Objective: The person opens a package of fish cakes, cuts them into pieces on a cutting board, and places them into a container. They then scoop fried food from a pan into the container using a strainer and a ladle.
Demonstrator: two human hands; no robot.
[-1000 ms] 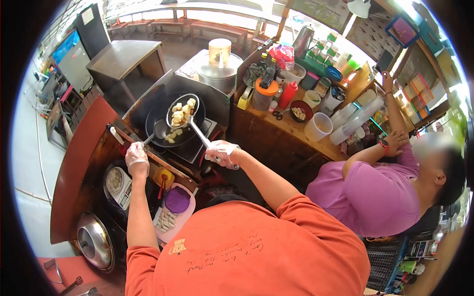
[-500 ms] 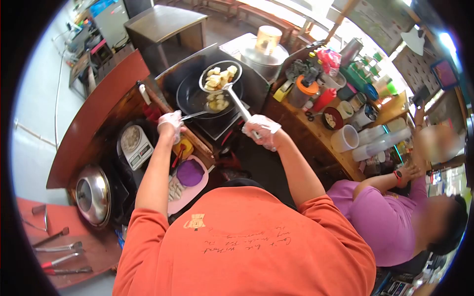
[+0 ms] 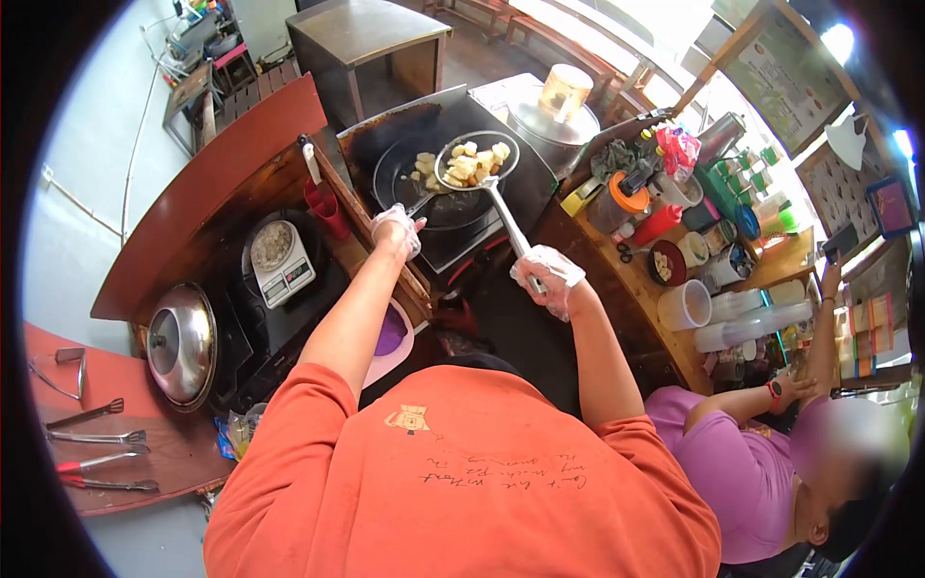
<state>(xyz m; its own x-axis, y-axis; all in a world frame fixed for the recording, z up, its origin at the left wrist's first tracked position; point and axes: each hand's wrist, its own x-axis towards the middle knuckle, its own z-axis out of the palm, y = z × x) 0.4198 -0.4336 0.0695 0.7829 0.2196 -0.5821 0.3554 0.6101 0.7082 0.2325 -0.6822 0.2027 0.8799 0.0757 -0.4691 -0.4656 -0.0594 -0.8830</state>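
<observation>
Both my hands wear clear plastic gloves. My right hand point(image 3: 548, 280) is closed round the handle of a round metal strainer point(image 3: 501, 207). Browned, pale yellow food chunks point(image 3: 474, 165) fill its bowl, which overlaps the right side of a dark wok point(image 3: 387, 178) on the stove. My left hand point(image 3: 397, 231) grips a metal spatula point(image 3: 420, 204) at the wok's near left rim. The spatula's far end is hidden among food and behind the strainer. More pale chunks point(image 3: 424, 166) show in the wok, left of the strainer.
Left of me are a kitchen scale point(image 3: 286, 275) with a bowl on it, a domed lid point(image 3: 181, 345) and several tongs point(image 3: 101, 438). A lidded pot point(image 3: 554, 123) stands behind the stove. Bottles and tubs crowd the right counter point(image 3: 626, 279); a person in purple point(image 3: 723, 472) is beside it.
The strainer of food has come lower and nearer the wok's right side. My left hand has moved right and closer to the wok with the spatula. The head view has shifted.
</observation>
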